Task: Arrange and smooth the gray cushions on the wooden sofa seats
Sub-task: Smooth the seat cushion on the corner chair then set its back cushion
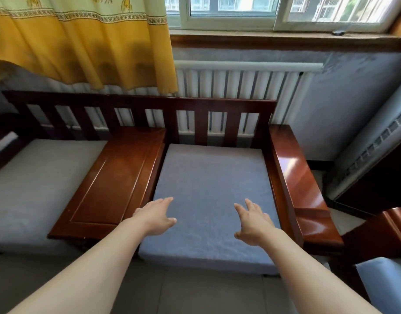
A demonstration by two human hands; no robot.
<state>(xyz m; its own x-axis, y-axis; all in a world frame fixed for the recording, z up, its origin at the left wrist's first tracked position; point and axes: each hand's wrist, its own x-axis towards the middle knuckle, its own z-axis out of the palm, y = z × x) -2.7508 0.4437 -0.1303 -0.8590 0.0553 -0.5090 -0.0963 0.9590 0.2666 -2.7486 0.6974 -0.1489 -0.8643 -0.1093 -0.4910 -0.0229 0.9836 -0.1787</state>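
left hand [155, 217], right hand [254, 223], flat over gray cushion [213, 177]

The wooden sofa [285, 168] carries two gray cushions [208, 189] [31, 189] flat on its seats.

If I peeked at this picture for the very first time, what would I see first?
Probably the two hands, left and right, stretched out open over the gray cushion in the middle. Next, the shiny wooden sofa around it, and the yellow curtain hanging at the top left beside the window.
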